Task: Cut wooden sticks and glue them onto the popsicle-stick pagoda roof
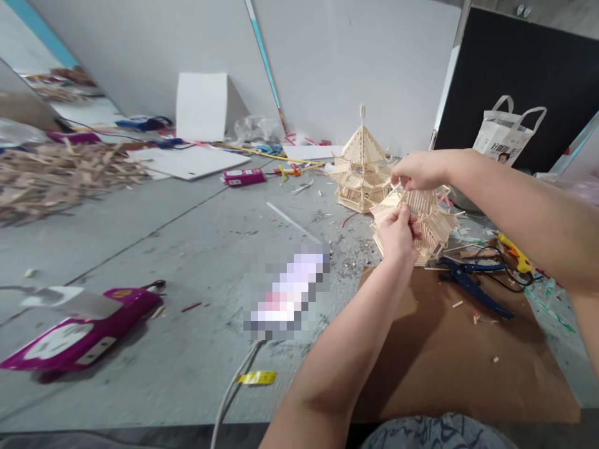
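My left hand (397,236) is closed on the near side of a small roof-shaped model made of wooden sticks (433,221), holding it just above the brown cardboard sheet (449,355). My right hand (418,170) pinches the top of the same stick roof from above, fingers pressed together. Right behind it stands a finished stick pagoda model (360,168) on the grey floor.
Blue pliers (472,284) and a yellow glue gun (515,254) lie right of the cardboard. A magenta box (79,330) sits at near left, another magenta box (243,177) further back. A heap of wooden sticks (56,174) is at far left. A white paper bag (505,134) leans against a black board.
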A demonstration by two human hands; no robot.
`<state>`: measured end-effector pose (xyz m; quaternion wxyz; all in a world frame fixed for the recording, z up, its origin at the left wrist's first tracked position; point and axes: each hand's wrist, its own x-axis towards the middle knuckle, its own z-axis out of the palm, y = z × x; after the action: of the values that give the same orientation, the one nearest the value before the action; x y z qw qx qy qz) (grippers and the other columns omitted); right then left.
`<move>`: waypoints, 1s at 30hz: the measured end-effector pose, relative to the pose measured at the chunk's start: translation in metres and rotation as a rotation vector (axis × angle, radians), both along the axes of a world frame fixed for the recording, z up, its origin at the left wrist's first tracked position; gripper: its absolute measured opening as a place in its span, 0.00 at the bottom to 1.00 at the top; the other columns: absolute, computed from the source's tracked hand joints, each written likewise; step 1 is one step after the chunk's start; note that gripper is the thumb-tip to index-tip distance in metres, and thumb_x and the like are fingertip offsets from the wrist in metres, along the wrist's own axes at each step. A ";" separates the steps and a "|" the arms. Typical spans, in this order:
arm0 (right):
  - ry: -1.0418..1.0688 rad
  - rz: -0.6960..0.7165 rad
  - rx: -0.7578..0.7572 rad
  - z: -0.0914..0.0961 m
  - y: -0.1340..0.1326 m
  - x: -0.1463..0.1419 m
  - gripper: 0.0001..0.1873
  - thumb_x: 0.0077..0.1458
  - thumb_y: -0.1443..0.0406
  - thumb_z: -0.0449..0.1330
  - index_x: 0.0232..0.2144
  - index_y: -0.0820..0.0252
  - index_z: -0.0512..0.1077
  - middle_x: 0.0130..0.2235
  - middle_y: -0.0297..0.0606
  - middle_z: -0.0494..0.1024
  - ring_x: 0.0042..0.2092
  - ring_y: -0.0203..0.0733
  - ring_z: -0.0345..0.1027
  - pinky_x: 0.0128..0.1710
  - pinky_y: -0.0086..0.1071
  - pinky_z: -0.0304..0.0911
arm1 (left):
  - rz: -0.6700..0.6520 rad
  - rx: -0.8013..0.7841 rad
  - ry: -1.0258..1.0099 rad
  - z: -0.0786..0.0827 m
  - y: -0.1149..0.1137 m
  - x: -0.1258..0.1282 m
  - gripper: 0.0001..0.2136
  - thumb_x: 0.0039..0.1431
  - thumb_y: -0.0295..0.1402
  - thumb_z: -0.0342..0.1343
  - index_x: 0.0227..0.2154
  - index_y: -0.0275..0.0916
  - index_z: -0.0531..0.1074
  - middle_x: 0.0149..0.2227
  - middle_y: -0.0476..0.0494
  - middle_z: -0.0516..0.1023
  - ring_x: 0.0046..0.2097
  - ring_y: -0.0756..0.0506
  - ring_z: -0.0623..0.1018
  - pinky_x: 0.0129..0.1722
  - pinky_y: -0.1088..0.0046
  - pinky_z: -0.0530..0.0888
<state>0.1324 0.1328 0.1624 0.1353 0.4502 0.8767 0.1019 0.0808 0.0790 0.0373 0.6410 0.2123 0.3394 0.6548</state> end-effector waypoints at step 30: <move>0.399 -1.089 0.314 -0.180 -0.100 0.246 0.18 0.54 0.62 0.47 0.41 0.63 0.71 0.43 0.52 0.75 0.45 0.52 0.68 0.40 0.38 0.61 | 0.004 0.044 -0.008 0.003 -0.003 -0.003 0.10 0.47 0.32 0.57 0.19 0.36 0.61 0.14 0.57 0.65 0.12 0.57 0.62 0.12 0.81 0.57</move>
<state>0.3783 0.0328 -0.0178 -0.0670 0.8597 0.5028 0.0599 0.0777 0.0761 0.0399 0.6364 0.2232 0.3227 0.6641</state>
